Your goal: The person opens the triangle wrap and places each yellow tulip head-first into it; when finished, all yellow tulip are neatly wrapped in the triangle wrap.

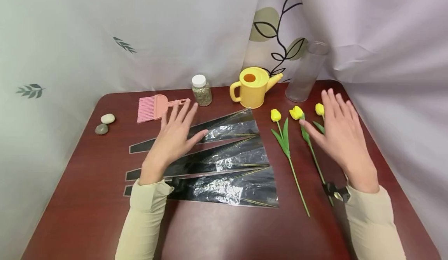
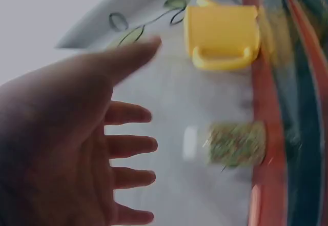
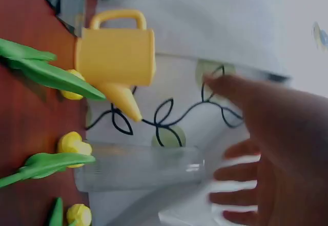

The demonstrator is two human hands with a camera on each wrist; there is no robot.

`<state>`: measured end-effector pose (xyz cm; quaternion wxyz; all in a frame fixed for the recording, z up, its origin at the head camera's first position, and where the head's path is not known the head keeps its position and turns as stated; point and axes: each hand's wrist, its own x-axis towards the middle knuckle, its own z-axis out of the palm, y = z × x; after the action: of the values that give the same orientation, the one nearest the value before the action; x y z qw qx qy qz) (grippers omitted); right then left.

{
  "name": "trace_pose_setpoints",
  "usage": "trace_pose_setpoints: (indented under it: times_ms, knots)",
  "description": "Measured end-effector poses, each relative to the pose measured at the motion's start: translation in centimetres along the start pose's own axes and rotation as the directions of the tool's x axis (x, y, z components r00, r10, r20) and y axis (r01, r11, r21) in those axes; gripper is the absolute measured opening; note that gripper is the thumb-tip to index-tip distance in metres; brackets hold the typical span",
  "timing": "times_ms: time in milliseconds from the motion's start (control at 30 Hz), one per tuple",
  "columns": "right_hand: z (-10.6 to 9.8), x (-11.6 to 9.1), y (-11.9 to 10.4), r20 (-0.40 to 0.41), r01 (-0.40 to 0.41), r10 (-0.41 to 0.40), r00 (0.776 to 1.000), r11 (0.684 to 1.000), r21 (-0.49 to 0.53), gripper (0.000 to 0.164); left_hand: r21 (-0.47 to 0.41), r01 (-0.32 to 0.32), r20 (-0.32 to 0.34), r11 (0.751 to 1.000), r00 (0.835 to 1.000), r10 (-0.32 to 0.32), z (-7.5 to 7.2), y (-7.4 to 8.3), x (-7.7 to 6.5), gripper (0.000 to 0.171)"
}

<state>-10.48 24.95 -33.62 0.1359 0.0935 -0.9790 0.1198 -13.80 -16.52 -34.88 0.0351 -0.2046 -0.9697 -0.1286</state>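
While the left hand [image 1: 173, 139] and right hand [image 1: 343, 140] hover, fingers spread, the tulips [image 1: 287, 150] point away, blooms farthest; wrappers [image 1: 241, 159] lie crosswise, widening rightward; the jar [image 1: 199, 82] holds, perhaps, herbs [image 1: 203, 96].

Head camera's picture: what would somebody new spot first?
Probably the bright yellow watering can at the back of the table, and the three yellow tulips lying on the right, near the clear cylinder vase. Next, perhaps the three shiny black plastic sleeves in the middle. Two open hands stand out too: left hand over the sleeves, right hand over the rightmost tulip.
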Motion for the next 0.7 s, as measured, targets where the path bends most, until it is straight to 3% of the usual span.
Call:
trace_pose_setpoints:
  times_ms: [100, 200, 333, 467, 700]
  knots:
    - [0.7, -1.7, -0.7, 0.025, -0.024, 0.024, 0.999, 0.999, 0.036, 0.067, 0.045, -0.074, 0.023, 0.996, 0.997, 0.073, 1.5, 0.6, 2.0, 0.067]
    - [2.5, -3.0, -1.4, 0.141, -0.085, 0.073, 0.987, 0.993, 0.083, 0.044, 0.078, -0.155, 0.075, 0.985, 0.986, 0.149, 3.8, 1.9, 4.9, 0.051]
    - [5.1, -4.2, -1.9, 0.283, -0.167, 0.124, 0.951, 0.977, 0.134, 0.025, 0.089, -0.148, 0.127, 0.985, 0.982, 0.136, 6.9, 3.0, 7.7, 0.035]
    - [6.2, -5.0, -2.1, 0.346, -0.237, 0.171, 0.922, 0.959, 0.156, 0.018, 0.091, -0.080, 0.127, 0.993, 0.990, 0.068, 8.7, 3.4, 8.5, 0.025]
    - [5.8, -5.3, -1.8, 0.389, -0.292, 0.199, 0.899, 0.937, 0.194, 0.017, 0.039, -0.095, -0.009, 0.995, 0.995, 0.095, 9.4, 3.8, 9.2, 0.008]
